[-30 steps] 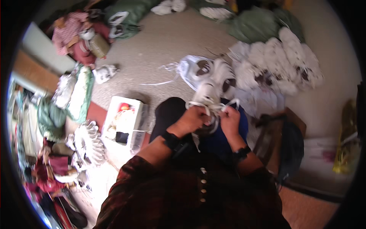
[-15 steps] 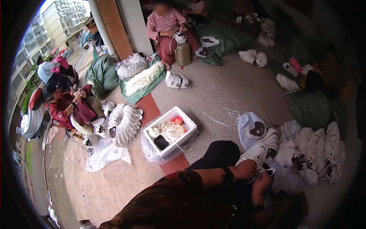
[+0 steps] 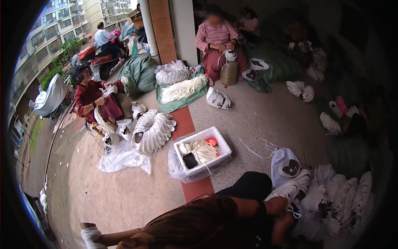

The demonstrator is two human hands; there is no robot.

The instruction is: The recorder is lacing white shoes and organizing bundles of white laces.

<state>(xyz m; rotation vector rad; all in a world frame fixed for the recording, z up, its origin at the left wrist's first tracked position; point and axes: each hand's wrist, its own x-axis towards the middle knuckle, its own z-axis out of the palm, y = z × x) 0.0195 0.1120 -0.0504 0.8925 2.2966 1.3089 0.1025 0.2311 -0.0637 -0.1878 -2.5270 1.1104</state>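
My left hand (image 3: 277, 205) is closed on a white shoe upper (image 3: 286, 191) that rests by my dark-clad knee. A black band circles the left wrist. Just below it, my right hand (image 3: 283, 222) is closed at the shoe's near side, where a loop of white shoelace (image 3: 296, 211) shows beside its fingers. Its fingertips are partly hidden. More white uppers (image 3: 304, 178) stand directly behind the one I hold. Beyond them lies a white cloth bag (image 3: 282, 159) with dark brown patches and a trailing drawstring.
Rows of white uppers (image 3: 352, 195) lie at my right. Ahead, a white foam box (image 3: 226, 151) holds pale laces (image 3: 199, 150), a black object and a red one. Further left lies a ring of uppers (image 3: 151, 130). Two seated people (image 3: 217, 37) (image 3: 91, 97) handle white pieces.
My view has swung left, so the surroundings appear shifted right and lower. My hands stay at the shoe upper, with the right one now drawn in closer beneath the left.
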